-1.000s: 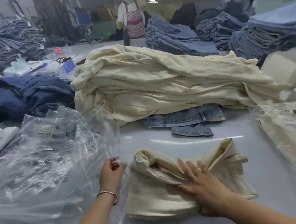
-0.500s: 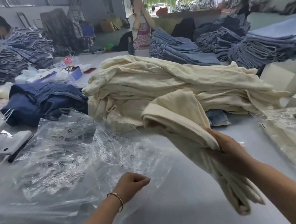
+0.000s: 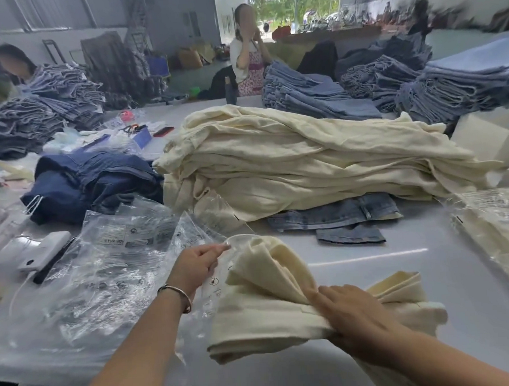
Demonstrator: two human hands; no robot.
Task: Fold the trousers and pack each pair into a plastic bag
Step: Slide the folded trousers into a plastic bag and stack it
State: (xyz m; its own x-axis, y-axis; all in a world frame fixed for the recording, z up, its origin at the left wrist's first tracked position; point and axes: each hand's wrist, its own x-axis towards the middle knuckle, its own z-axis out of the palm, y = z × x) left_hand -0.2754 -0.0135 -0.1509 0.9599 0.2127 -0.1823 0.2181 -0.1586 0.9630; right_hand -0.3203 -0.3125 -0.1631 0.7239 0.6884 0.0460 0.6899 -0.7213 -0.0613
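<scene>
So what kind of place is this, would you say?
Most likely a garment factory's packing area: tall stacks of folded jeans, a pile of cream trousers awaiting bagging, and loose clear plastic bags on a long worktable.

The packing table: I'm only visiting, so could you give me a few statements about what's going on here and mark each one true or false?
1. The right hand grips folded cream trousers. True.
2. The left hand rests flat and holds nothing. False: it pinches the edge of a clear plastic bag at the trousers' end.
3. The big pile behind the hands is dark blue. False: it is cream; the dark blue garments lie to its left.
4. A pair of blue jeans lies partly under the cream pile. True.
5. The left wrist wears a bracelet. True.
</scene>
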